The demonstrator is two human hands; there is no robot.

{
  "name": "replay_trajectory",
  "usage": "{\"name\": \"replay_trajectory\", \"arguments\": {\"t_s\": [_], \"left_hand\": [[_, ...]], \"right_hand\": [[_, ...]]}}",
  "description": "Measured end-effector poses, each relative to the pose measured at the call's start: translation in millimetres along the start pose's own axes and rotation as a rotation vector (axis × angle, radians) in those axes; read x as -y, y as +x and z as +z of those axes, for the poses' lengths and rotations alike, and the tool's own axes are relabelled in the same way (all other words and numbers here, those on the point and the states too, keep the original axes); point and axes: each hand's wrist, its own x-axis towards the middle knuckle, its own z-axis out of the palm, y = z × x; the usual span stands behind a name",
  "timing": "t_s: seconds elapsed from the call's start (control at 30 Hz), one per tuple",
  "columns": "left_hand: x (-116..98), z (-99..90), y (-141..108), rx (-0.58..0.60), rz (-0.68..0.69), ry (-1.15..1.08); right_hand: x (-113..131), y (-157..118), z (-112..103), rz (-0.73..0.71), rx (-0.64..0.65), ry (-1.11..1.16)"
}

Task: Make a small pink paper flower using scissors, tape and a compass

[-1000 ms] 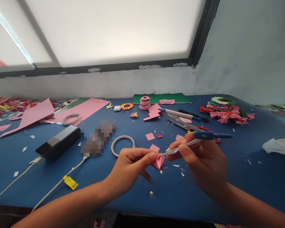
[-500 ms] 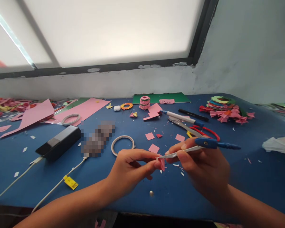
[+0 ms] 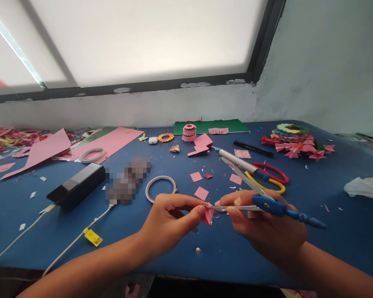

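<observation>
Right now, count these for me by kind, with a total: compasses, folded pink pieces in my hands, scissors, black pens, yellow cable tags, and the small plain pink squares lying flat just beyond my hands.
Compass: 1
Folded pink piece, in the left hand: 1
Scissors: 1
Black pen: 1
Yellow cable tag: 1
Small plain pink squares: 3
Total: 8

Single head-worn view, facing forward and down over the blue table [image 3: 317,182], left hand [image 3: 170,219] and right hand [image 3: 267,227] near, wall [image 3: 323,74] beyond
</observation>
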Motion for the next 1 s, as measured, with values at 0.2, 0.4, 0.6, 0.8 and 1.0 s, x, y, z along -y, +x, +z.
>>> {"name": "replay_trajectory", "arguments": {"t_s": [0.2,0.4,0.6,0.8,1.0], "left_hand": [[-3.3,-0.4,0.8,0.000,-0.095,-0.093],[-0.4,-2.8,7.3,-0.064,-0.177,-0.124],[0.3,-5.4,9.2,-0.101,-0.094,-0.161],[-3.3,-2.5,1.5,0.174,-0.063,-0.247],[-0.1,-0.5,2.5,0.181,-0.198,-0.369]], "right_hand": [[-2.5,-4.8,0.9,0.057,-0.023,0.014],[-4.6,-7.0,-1.2,0.070,-0.054,0.086],[-4.2,-5.0,-1.5,0.097,-0.101,0.149],[-4.3,-4.7,-0.5,0.169,-0.100,0.213],[-5.9,-6.6,-2.2,0.187,-0.050,0.234]]}}
